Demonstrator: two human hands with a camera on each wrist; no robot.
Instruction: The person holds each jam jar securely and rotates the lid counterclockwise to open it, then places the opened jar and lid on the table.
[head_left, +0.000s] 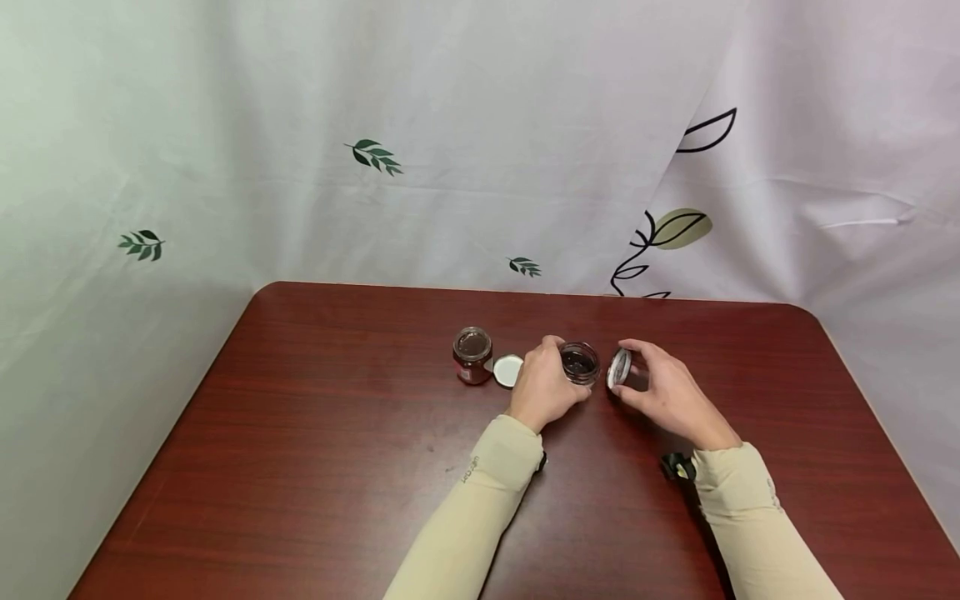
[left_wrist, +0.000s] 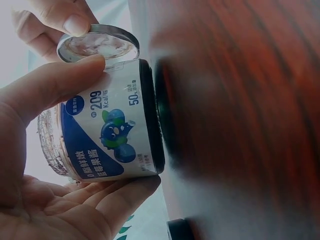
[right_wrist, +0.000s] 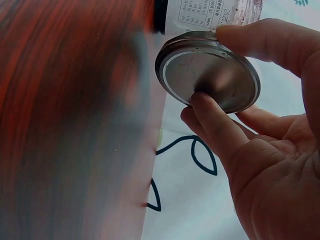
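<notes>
My left hand (head_left: 545,386) grips an uncapped glass jam jar (head_left: 581,363) from its left side, thumb on the near side and fingers around the far side. Blueberries and a blue-and-white label mark the jar (left_wrist: 117,140) in the left wrist view; it stands upright, dark contents showing through its mouth. Just right of it, my right hand (head_left: 667,395) pinches a metal lid (head_left: 618,369) by the rim, tilted on edge. The lid's inner face, smeared with residue, is turned toward the jar. Its plain metal outside (right_wrist: 210,75) shows in the right wrist view.
Left of my left hand stands a second uncapped jar (head_left: 473,358) with dark reddish contents. A white-faced lid (head_left: 507,371) lies beside it, close to my left hand. The brown wooden table (head_left: 315,467) ends at a pale curtain (head_left: 450,208) with leaf prints.
</notes>
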